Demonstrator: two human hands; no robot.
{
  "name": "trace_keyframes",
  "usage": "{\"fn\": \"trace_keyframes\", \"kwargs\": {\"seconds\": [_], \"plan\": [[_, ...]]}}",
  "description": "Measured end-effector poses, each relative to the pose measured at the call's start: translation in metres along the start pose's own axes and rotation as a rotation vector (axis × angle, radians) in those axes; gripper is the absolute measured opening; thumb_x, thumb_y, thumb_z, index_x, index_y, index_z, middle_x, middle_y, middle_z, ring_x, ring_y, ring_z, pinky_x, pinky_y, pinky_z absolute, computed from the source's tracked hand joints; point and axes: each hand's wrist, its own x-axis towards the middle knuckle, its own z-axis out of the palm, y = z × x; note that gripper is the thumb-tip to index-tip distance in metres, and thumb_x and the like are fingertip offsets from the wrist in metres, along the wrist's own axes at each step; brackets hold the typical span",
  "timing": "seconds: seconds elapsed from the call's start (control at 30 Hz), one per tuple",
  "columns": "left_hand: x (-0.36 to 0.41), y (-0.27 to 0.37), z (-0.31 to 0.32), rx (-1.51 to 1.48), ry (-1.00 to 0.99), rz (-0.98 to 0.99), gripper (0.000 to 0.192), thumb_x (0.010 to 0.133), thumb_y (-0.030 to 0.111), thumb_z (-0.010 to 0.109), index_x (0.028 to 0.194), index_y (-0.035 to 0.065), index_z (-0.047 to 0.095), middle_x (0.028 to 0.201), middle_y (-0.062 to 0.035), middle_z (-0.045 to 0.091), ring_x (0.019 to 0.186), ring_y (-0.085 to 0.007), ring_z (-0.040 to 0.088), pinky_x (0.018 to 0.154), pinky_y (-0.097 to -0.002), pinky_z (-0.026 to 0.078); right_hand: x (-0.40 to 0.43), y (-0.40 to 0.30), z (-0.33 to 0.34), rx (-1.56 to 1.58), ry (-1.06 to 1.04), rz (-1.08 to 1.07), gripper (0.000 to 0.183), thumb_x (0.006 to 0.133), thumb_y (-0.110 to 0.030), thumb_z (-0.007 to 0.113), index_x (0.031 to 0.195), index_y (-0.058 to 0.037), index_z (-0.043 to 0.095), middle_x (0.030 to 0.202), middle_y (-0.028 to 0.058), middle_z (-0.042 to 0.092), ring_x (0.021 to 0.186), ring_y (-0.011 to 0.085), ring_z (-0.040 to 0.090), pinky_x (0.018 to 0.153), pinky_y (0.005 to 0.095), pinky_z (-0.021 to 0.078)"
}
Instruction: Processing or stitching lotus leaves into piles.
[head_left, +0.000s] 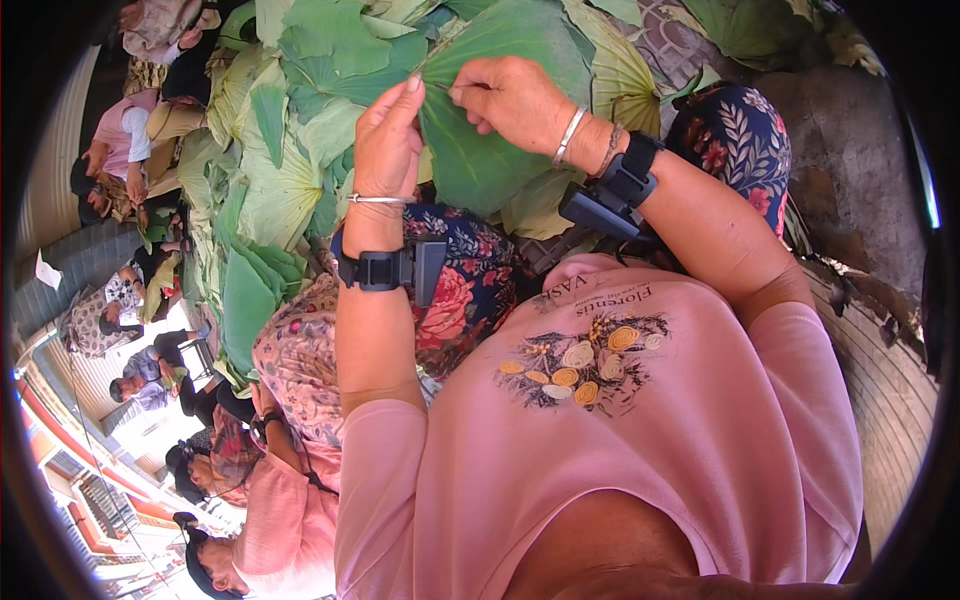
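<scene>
A large green lotus leaf (487, 165) is spread before me, over my knees and the heap below. My left hand (390, 139) grips its edge near the upper left, the thumb pressed along a rib. Close to the left fingertips, my right hand (510, 101) pinches a small, thin, dark piece at the leaf's surface. Whether that is a stalk stub or something else, I cannot tell. Both wrists carry metal bangles and black strapped devices. Part of the leaf's upper surface lies behind the right fingers.
Overlapping lotus leaves (277, 187), some paler and wilted, are heaped ahead and to the left. Close on my left sits a person in a pink top (285, 517). Several other people sit farther along that side. Paving (667, 37) shows at the upper right.
</scene>
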Motion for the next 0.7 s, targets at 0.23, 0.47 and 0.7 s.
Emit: {"fn": "trace_keyframes", "kwargs": {"seconds": [0.23, 0.47, 0.7], "plan": [[-0.001, 0.004, 0.005, -0.142, -0.031, -0.024, 0.023, 0.09, 0.017, 0.049, 0.096, -0.0033, 0.056, 0.091, -0.0095, 0.061, 0.079, -0.015, 0.058, 0.071, -0.0246, 0.046, -0.001, -0.004, -0.001, 0.036, 0.034, 0.019, 0.018, 0.081, -0.018, 0.055, 0.077, -0.0024, 0.063, 0.058, 0.0125, 0.059, 0.053, 0.024, 0.059, 0.056, 0.0347, 0.0477], [0.004, -0.006, -0.01, -0.004, -0.114, -0.036, 0.015, 0.086, 0.004, 0.046, 0.096, -0.0005, 0.057, 0.085, -0.0049, 0.061, 0.072, -0.0112, 0.057, 0.066, -0.0222, 0.046, -0.001, 0.001, 0.001, -0.038, 0.012, -0.082, 0.019, 0.085, -0.017, 0.053, 0.081, 0.0011, 0.059, 0.061, 0.0063, 0.058, 0.053, 0.0126, 0.057, 0.051, 0.0261, 0.0468], [0.005, -0.013, -0.003, 0.137, -0.055, 0.04, 0.015, 0.088, 0.008, 0.048, 0.098, -0.0008, 0.057, 0.087, -0.0049, 0.062, 0.076, -0.0107, 0.058, 0.07, -0.0224, 0.046, 0.0, -0.014, -0.01, -0.02, 0.073, 0.072, 0.034, 0.082, -0.031, 0.058, 0.079, 0.0032, 0.059, 0.064, 0.0088, 0.059, 0.057, 0.0144, 0.061, 0.054, 0.0256, 0.0481]]}}
